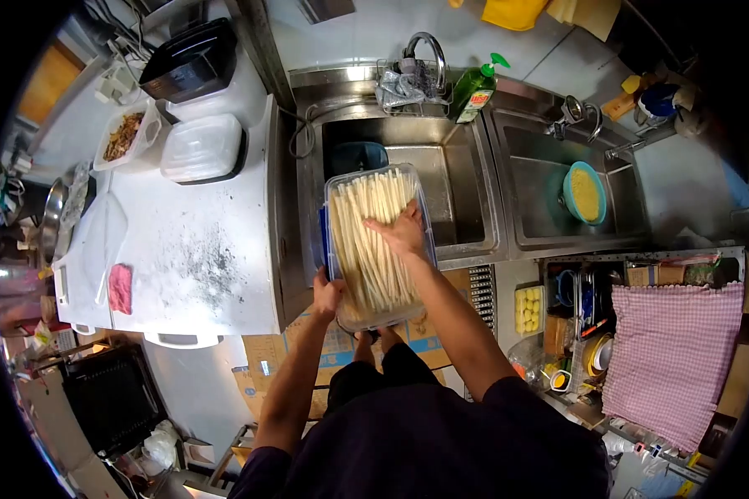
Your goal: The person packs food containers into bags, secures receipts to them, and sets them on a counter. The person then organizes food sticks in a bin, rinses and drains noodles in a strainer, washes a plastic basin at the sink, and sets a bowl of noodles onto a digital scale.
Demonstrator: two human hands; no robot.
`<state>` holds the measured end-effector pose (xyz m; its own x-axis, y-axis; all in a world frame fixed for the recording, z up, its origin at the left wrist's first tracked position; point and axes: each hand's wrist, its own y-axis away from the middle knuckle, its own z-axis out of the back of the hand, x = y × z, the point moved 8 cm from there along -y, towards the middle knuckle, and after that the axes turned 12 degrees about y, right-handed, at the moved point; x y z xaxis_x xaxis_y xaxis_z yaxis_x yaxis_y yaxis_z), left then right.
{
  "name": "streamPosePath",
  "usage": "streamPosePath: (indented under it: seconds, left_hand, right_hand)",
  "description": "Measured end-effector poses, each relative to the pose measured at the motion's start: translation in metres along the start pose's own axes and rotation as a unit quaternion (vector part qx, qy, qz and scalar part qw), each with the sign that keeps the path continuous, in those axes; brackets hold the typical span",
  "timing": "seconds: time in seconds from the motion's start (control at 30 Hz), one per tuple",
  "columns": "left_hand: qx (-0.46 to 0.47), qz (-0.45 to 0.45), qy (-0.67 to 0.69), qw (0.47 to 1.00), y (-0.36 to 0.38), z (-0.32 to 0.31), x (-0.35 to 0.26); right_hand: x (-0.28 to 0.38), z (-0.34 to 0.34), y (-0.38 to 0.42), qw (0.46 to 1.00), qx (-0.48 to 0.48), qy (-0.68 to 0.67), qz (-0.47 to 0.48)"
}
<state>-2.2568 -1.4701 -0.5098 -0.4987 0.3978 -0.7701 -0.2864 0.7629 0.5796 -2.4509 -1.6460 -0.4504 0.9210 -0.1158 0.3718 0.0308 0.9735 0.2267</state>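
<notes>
A clear plastic container [420, 179] full of long pale sticks [366, 258] is held over the front left part of the left sink [462, 179]. My left hand [328, 295] grips the container's left side near its lower corner, fingers wrapped on the edge. Across the sticks, toward the container's right side, lies my right hand [401, 231], its thumb stretched out to the left and its fingers partly hidden. What the sticks are made of I cannot tell.
A white worktop [183, 216] with a lidded box [201, 148] and a pink cloth [120, 289] stands at left. Behind the sink are a faucet and a green soap bottle [474, 91]. The right sink holds a turquoise bowl [584, 193]. A checkered cloth [674, 353] covers shelving.
</notes>
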Motion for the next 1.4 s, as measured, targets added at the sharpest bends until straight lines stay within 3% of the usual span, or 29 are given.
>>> streamPosePath:
  seconds: [0.07,0.2,0.3,0.4,0.47,0.53,0.6,0.63,0.73,0.87,1.03,1.27,1.33,1.4]
  left_hand:
    - [0.005,-0.02,0.002,1.0,-0.001,0.001,0.0]
    - [0.014,0.024,-0.001,1.0,0.002,-0.004,-0.004]
    - [0.01,-0.001,0.002,1.0,0.014,-0.013,-0.017]
    - [0.002,-0.048,0.001,0.999,0.011,-0.015,-0.021]
    - [0.0,-0.068,-0.005,0.998,0.008,-0.014,-0.015]
    - [0.0,-0.007,0.038,0.999,0.005,-0.014,-0.005]
    - [-0.009,-0.003,0.014,1.0,0.006,-0.016,-0.007]
    - [-0.01,0.004,-0.011,1.0,0.01,-0.017,-0.009]
    - [-0.007,0.004,-0.015,1.0,0.015,-0.025,-0.017]
    - [-0.003,-0.008,0.008,1.0,0.011,-0.028,-0.012]
    - [-0.014,-0.026,-0.053,0.998,0.015,-0.037,-0.027]
    - [0.017,-0.018,-0.004,1.0,0.014,-0.046,-0.029]
    - [0.016,-0.005,-0.013,1.0,0.02,-0.052,-0.035]
    - [0.036,-0.005,-0.017,0.999,0.018,-0.05,-0.032]
  right_hand:
    - [-0.002,-0.015,-0.002,0.988,0.131,-0.064,-0.038]
    - [-0.013,-0.055,-0.008,0.978,0.203,-0.039,-0.027]
    - [-0.019,-0.092,-0.018,0.978,0.172,-0.106,0.042]
    - [-0.018,-0.107,-0.032,0.988,0.042,-0.064,0.132]
    - [-0.008,-0.098,-0.023,0.973,0.112,-0.148,0.134]
    - [0.003,-0.084,-0.013,0.964,0.126,-0.178,0.15]
    - [0.017,-0.065,-0.004,0.934,0.108,-0.282,0.191]
    - [0.024,-0.059,-0.001,0.936,0.088,-0.259,0.224]
    - [0.022,-0.069,-0.002,0.927,0.15,-0.283,0.196]
    - [0.019,-0.094,-0.005,0.919,0.146,-0.317,0.182]
    - [0.035,-0.083,0.002,0.862,0.251,-0.408,0.164]
    - [0.035,-0.068,0.002,0.825,0.203,-0.512,0.128]
    - [0.045,-0.075,0.008,0.794,0.315,-0.506,0.119]
    - [0.047,-0.051,0.011,0.786,0.336,-0.507,0.111]
